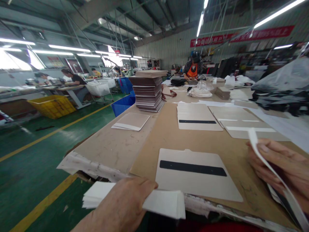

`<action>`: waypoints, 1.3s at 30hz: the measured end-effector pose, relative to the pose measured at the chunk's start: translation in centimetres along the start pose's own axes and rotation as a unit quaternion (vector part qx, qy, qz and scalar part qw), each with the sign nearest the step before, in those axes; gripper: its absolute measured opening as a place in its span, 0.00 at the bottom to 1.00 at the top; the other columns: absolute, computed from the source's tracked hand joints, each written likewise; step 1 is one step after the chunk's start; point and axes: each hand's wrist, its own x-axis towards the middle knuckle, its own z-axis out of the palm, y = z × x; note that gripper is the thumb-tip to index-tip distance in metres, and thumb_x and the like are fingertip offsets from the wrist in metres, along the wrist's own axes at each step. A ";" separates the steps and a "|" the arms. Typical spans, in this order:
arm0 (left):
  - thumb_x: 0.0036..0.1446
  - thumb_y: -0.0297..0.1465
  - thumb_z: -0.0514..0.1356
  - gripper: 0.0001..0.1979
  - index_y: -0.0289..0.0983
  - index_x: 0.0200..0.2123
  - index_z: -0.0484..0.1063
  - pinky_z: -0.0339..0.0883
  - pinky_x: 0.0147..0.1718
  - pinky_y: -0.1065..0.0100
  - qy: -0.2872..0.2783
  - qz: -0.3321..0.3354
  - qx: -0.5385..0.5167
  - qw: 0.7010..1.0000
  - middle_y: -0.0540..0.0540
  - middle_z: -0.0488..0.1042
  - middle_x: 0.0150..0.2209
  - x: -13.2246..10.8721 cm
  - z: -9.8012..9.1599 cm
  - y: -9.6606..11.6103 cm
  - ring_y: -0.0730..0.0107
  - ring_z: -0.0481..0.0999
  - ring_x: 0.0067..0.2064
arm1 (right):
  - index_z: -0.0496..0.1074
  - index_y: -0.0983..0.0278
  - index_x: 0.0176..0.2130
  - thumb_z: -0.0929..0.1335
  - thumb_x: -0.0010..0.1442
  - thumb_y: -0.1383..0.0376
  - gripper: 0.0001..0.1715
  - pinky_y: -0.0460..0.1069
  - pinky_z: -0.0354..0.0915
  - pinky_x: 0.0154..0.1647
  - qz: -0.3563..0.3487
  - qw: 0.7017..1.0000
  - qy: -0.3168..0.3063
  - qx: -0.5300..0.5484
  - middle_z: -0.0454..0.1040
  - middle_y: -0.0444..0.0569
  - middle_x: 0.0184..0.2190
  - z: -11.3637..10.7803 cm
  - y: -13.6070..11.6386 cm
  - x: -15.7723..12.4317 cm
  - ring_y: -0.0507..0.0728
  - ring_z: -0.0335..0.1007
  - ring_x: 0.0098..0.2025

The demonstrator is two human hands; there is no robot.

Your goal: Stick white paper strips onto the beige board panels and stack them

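Observation:
My left hand (pixel 127 199) grips a bundle of white strips (pixel 166 203) at the table's front edge, fingers closed over its middle. At the far right, my right hand (pixel 280 164) pinches a long white strip (pixel 267 161) that curves down past the palm. Below that hand lies something dark and white, mostly hidden. Between the hands, a beige panel (pixel 193 185) lies flat with a black band (pixel 193 168) across it. Behind it is a pile of beige panels (pixel 198 112), the top one with a black band. Beside that pile, other panels (pixel 251 124) carry white strips.
A tall stack of brown folded pieces (pixel 147 93) stands at the table's left, with a few flat sheets (pixel 131 121) before it. Blue (pixel 124 103) and yellow (pixel 53 105) bins stand on the floor. A plastic-covered dark pile (pixel 282 93) is at right. A person (pixel 192 69) works at the far end.

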 end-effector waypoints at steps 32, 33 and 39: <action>0.50 0.26 0.55 0.16 0.38 0.45 0.64 0.67 0.44 0.58 0.074 0.026 0.109 0.991 0.43 0.66 0.45 8.8 5.4 -4.8 0.58 0.63 0.46 | 0.79 0.61 0.38 0.66 0.56 0.60 0.14 0.47 0.59 0.30 -0.086 0.778 -0.446 -0.434 0.77 0.45 0.28 18.5 7.7 10.6 0.54 0.68 0.30; 0.50 0.27 0.56 0.16 0.38 0.45 0.64 0.67 0.43 0.58 0.075 0.023 0.110 0.991 0.43 0.66 0.45 8.8 5.4 -4.8 0.57 0.63 0.46 | 0.79 0.61 0.38 0.66 0.56 0.60 0.14 0.47 0.59 0.29 -0.088 0.777 -0.446 -0.435 0.77 0.45 0.28 18.5 7.7 10.6 0.54 0.68 0.29; 0.50 0.28 0.56 0.18 0.37 0.47 0.64 0.67 0.46 0.56 0.081 0.018 0.122 0.989 0.39 0.61 0.56 8.8 5.4 -4.9 0.54 0.63 0.52 | 0.79 0.60 0.39 0.65 0.57 0.60 0.15 0.47 0.59 0.30 -0.108 0.768 -0.446 -0.446 0.78 0.44 0.29 18.4 8.0 10.5 0.53 0.68 0.29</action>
